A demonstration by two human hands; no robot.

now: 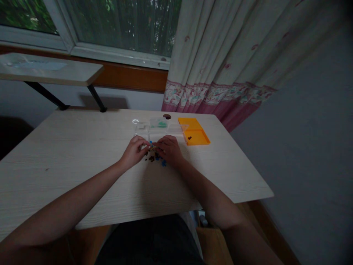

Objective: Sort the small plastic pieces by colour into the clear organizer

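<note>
A loose pile of tiny blue, dark brown and yellowish pieces (156, 157) lies on the table between my hands. My left hand (135, 151) is at the pile's left side, thumb and forefinger bent together at its upper edge; whatever they pinch is too small to name. From the right, my right hand (171, 151) reaches over the pile with curled fingers drawn together, partly covering the pieces. What lies between its fingertips is hidden. Just beyond both hands stands a clear plastic compartment box (142, 127), with green pieces (162, 124) in a back section.
An orange tray (196, 134) with a few dark pieces (189, 138) lies right of the clear box. Behind them is a round hole (167, 116) in the pale wooden table (96, 147). A raised shelf (82, 71) stands back left; a curtain (204, 62) hangs behind.
</note>
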